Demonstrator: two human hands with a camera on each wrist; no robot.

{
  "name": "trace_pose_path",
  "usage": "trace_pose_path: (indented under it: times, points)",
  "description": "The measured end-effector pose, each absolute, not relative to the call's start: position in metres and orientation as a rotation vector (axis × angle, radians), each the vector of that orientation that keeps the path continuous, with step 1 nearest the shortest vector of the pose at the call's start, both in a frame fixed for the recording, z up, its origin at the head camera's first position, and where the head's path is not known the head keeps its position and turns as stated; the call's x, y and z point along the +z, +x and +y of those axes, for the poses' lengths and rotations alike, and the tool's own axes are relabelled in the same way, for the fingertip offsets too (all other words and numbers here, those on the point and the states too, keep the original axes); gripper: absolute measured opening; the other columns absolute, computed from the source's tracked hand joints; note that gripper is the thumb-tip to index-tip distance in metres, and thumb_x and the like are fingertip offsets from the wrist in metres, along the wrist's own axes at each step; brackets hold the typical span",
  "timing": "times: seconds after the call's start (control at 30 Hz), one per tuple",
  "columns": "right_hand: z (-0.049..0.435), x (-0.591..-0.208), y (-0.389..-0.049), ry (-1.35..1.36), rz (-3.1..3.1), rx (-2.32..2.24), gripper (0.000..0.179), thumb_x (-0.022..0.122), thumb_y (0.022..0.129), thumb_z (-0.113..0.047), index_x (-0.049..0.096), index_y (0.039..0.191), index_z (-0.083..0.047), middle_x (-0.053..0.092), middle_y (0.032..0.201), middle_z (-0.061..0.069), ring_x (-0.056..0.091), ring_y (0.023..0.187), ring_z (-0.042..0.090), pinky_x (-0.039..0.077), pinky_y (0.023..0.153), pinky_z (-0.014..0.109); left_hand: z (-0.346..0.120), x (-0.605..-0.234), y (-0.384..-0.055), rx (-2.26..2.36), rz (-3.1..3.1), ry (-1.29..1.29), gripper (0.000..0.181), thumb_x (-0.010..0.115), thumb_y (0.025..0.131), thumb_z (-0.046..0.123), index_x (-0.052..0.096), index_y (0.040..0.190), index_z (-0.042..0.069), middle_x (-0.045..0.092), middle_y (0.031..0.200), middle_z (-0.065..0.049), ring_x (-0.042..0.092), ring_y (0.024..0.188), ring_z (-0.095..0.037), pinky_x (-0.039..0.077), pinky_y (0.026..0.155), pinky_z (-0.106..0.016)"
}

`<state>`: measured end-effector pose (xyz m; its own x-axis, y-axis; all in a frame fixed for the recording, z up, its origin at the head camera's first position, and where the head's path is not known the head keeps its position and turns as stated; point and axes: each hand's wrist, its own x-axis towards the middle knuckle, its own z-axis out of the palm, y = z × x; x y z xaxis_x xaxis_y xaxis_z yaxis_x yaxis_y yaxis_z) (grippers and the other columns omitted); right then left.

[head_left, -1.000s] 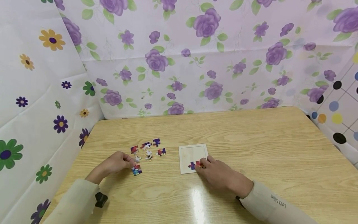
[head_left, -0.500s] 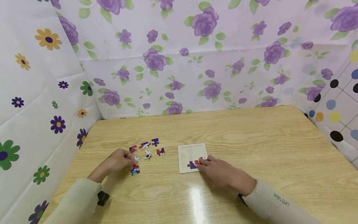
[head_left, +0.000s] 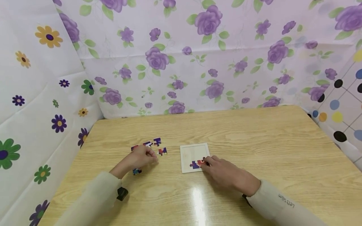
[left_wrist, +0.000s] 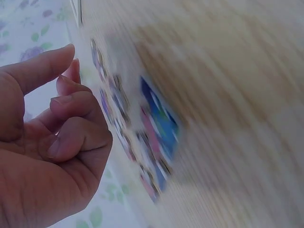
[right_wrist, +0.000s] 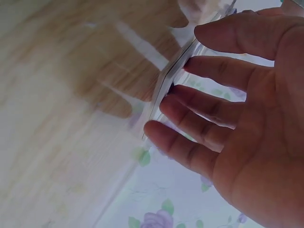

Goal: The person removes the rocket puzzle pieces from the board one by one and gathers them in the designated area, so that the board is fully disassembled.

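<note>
Over the loose jigsaw puzzle pieces (head_left: pixel 137 171) on the left of the table hovers my left hand (head_left: pixel 139 158). Its fingers are loosely bent, and the left wrist view shows nothing between thumb and fingertips. Several puzzle pieces (left_wrist: pixel 164 121) lie flat below it; in the head view the hand covers some. My right hand (head_left: pixel 222 172) rests at the lower right of a pale square puzzle tray (head_left: pixel 185 158). Its fairly straight fingers (right_wrist: pixel 187 147) touch the tray's edge. Joined purple and red puzzle pieces (head_left: pixel 194 164) lie inside, partly under the fingertips.
A wooden table (head_left: pixel 254 135) carries everything. Behind it hangs a cloth with purple flowers (head_left: pixel 215 90), and a flowered cloth (head_left: pixel 28 125) hangs on the left. Bare wood lies between the loose pieces and the tray.
My left hand has moved to the right from the lower left pieces and now covers the middle ones. My right hand stays at the tray with barely any shift.
</note>
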<state>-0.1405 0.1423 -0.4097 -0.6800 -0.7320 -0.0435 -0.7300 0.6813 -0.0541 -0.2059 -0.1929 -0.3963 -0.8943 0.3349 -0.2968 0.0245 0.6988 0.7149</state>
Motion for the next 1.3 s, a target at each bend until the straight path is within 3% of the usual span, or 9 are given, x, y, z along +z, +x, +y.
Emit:
trace_pose_path:
  times: [0.53, 1.07, 1.3]
  points:
    - [0.142, -0.405, -0.139, -1.138, 2.816, 0.003, 0.036, 0.057, 0.099, -0.001, 0.06, 0.134, -0.007, 0.053, 0.131, 0.018, 0.053, 0.121, 0.035, 0.05, 0.092, 0.047, -0.127, -0.406, -0.213, 1.079, 2.391, 0.454, 0.01, 0.07, 0.094, 0.012, 0.072, 0.091, 0.003, 0.065, 0.08, -0.005, 0.05, 0.065, -0.013, 0.043, 0.059, -0.026]
    - [0.145, -0.407, -0.141, -1.235, 2.822, 0.026, 0.04, 0.069, 0.092, -0.006, 0.063, 0.132, -0.008, 0.056, 0.125, 0.012, 0.056, 0.106, 0.028, 0.052, 0.082, 0.039, -0.087, -0.407, -0.218, 0.987, 2.4, 0.517, 0.008, 0.073, 0.093, 0.016, 0.076, 0.089, 0.01, 0.068, 0.08, 0.004, 0.055, 0.073, -0.011, 0.045, 0.068, -0.026]
    - [0.147, -0.407, -0.143, -1.25, 2.808, -0.006, 0.045, 0.073, 0.088, -0.008, 0.062, 0.132, -0.007, 0.055, 0.122, 0.012, 0.053, 0.099, 0.025, 0.051, 0.079, 0.037, -0.076, -0.413, -0.221, 0.971, 2.386, 0.524, 0.009, 0.072, 0.093, 0.016, 0.078, 0.089, 0.01, 0.07, 0.081, 0.005, 0.055, 0.072, -0.01, 0.043, 0.066, -0.024]
